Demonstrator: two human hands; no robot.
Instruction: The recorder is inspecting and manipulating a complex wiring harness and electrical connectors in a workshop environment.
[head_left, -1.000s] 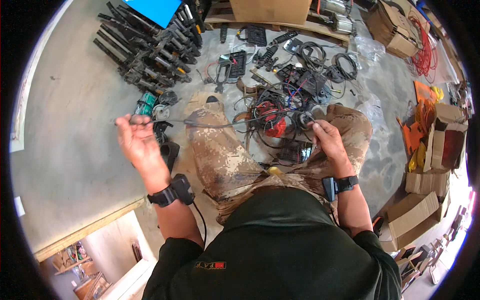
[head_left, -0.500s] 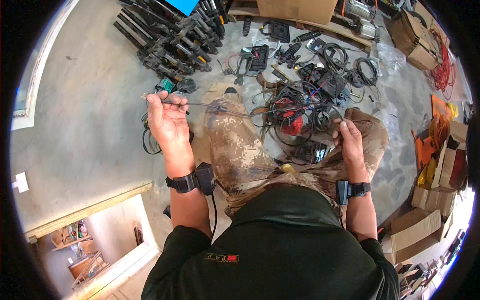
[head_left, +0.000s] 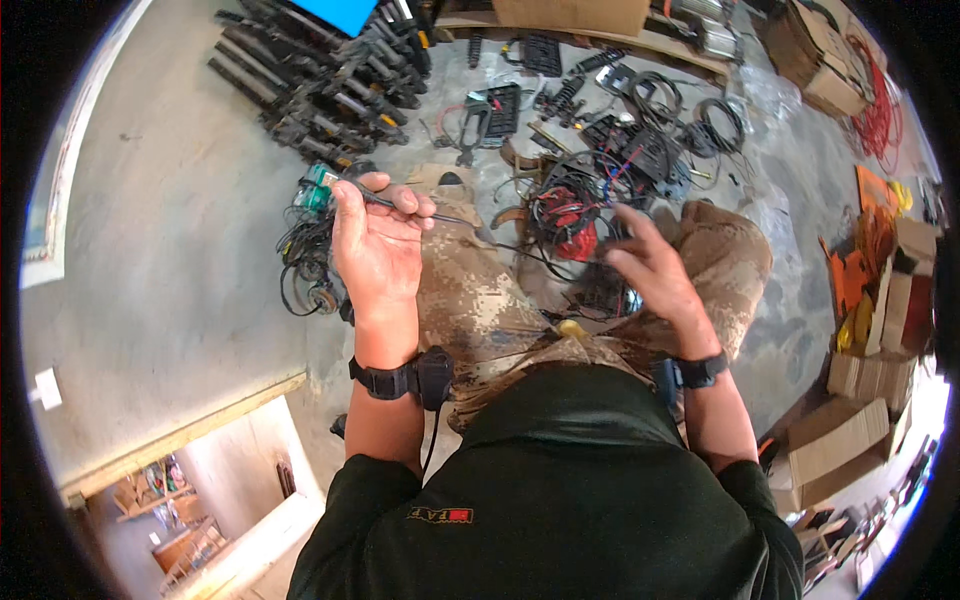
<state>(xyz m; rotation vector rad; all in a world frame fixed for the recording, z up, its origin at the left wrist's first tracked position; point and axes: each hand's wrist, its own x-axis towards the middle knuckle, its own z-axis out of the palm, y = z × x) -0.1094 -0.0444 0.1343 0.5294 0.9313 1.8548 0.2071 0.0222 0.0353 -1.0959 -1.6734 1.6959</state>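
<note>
My left hand (head_left: 378, 245) is raised over my left knee and pinches a thin black cable (head_left: 455, 218) between thumb and fingers. The cable runs right across my camouflage trousers (head_left: 470, 290) toward a tangle of black and red wires (head_left: 560, 210) on the floor between my knees. My right hand (head_left: 645, 270) hovers over my right knee, blurred, its back to the camera and its fingers stretched apart. I see nothing gripped in it. Both wrists wear black straps with small black boxes.
A heap of black metal bars (head_left: 320, 90) lies at the upper left, a small green part (head_left: 318, 185) and loose black cable loops (head_left: 300, 270) beside my left hand. Cardboard boxes (head_left: 860, 385), orange pieces (head_left: 870, 190) and red wire (head_left: 880, 110) line the right. A wooden-edged opening (head_left: 180, 440) drops away at lower left.
My left hand has drawn in toward my knee, still pinching the cable. My right hand has let go of the wire coil it held and swung left with its fingers spread.
</note>
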